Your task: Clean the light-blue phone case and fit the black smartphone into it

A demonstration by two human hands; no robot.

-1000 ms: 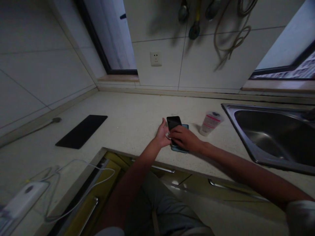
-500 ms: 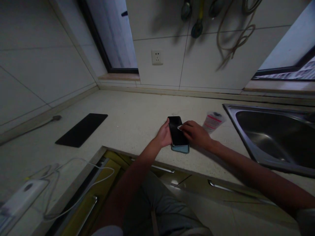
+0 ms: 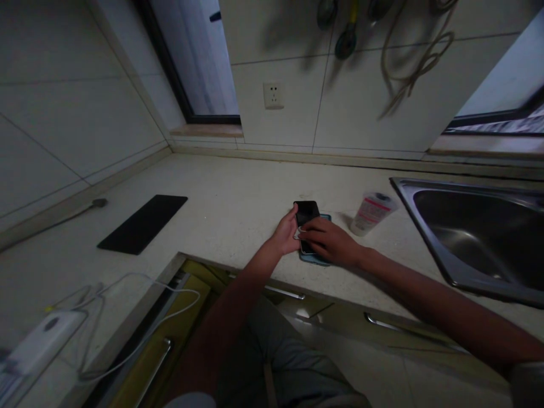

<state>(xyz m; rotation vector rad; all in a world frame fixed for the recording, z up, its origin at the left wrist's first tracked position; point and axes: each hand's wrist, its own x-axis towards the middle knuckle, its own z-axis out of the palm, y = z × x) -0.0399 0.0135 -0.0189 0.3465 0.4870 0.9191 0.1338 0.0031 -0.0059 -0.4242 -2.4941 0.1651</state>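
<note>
A black smartphone is held at its left edge by my left hand, thumb along the side. My right hand lies across the screen with its fingers pinched on a small white wipe, which touches the phone near its left edge. Part of the screen is hidden under that hand. Beneath the phone a blue-grey phone case shows at the lower end and the upper right. To the right of my right hand stands a clear plastic container with a red and white label.
A metal sink is set into the counter at the right. On the left lie a black flat mat and a white device with a looping cable. Drawer handles run under the front edge.
My right hand has slid left across the phone, bringing the wipe from the screen's right side to its left edge. The phone case now shows more at the upper right.
</note>
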